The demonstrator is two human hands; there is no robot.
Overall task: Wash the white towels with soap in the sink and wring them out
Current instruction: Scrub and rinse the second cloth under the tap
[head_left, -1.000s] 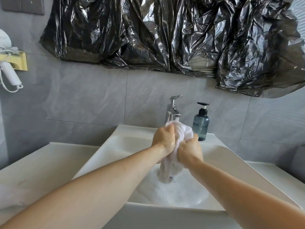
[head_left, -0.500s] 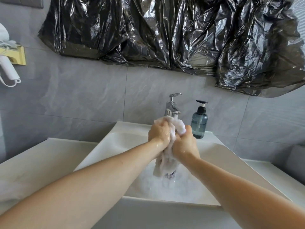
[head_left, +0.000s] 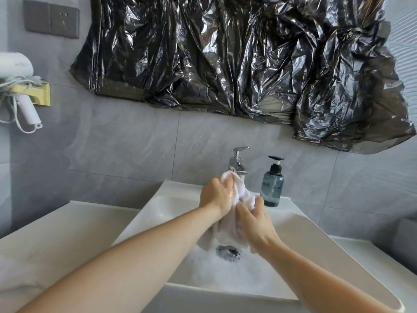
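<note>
Far left on the wall, a white hair dryer (head_left: 21, 86) hangs in its yellow holder; a grey socket plate (head_left: 52, 20) sits above it. Counter (head_left: 56, 233) left of the basin: pale, with what may be another white cloth at its near edge, too blurred to confirm. Left hand (head_left: 217, 196) is raised over the sink (head_left: 316, 240), fingers curled round the upper bunch of the white towel (head_left: 239, 193), a tuft poking out above the knuckles. The towel runs down between both hands, its tail hanging just above the chrome drain (head_left: 229, 253) and the suds (head_left: 225, 274) in the basin. Right hand (head_left: 252, 220) grips the lower part, fingers wrapped over the cloth, thumb hidden. Behind: faucet (head_left: 238, 162), then the blue soap bottle (head_left: 272, 184) on the rim. Black plastic sheeting (head_left: 237, 64) covers the wall above. Judgement: the cloth is soaked, so limp, heavier than dry, and slick with soap; best held in two full fists set apart along its length, twisting opposite ways.
</note>
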